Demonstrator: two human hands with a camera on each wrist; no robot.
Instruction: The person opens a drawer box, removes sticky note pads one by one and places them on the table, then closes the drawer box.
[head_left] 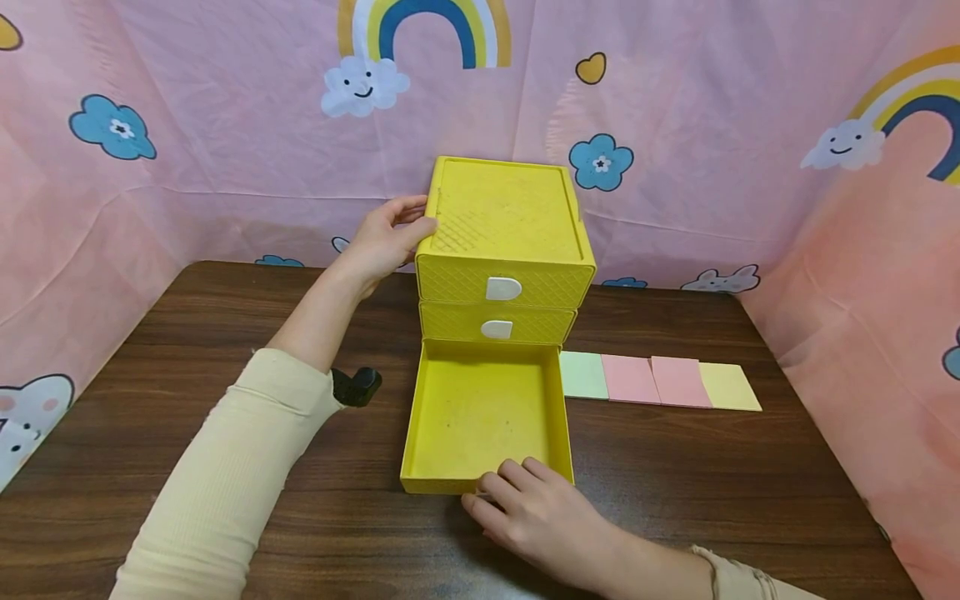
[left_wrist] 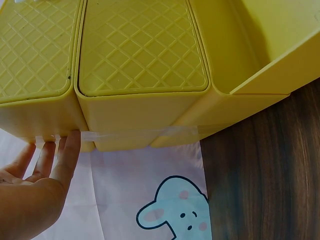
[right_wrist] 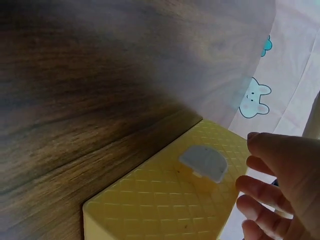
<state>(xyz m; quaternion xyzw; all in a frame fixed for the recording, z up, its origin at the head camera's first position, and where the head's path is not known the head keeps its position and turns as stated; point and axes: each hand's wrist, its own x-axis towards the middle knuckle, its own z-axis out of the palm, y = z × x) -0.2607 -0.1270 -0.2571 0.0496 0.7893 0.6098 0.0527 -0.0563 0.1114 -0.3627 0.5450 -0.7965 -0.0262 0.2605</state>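
A yellow drawer cabinet (head_left: 510, 208) stands on the table with its bottom drawer (head_left: 487, 417) pulled out; nothing lies inside. My left hand (head_left: 382, 242) steadies the cabinet's left side near the top, thumb at the upper edge. In the left wrist view, straight fingers (left_wrist: 67, 160) of that hand touch the side wall by a strip of clear tape (left_wrist: 170, 134). My right hand (head_left: 536, 517) is at the drawer's front rim with loosely bent fingers. In the right wrist view, the white handle (right_wrist: 204, 162) on the drawer front is free, apart from the fingertips.
Right of the cabinet, a row of green (head_left: 583, 375), pink (head_left: 632, 380) and yellow (head_left: 730, 387) paper squares lies on the dark wooden table (head_left: 315, 533). The two upper drawers are closed. Pink patterned cloth (head_left: 247, 108) hangs behind and at the sides.
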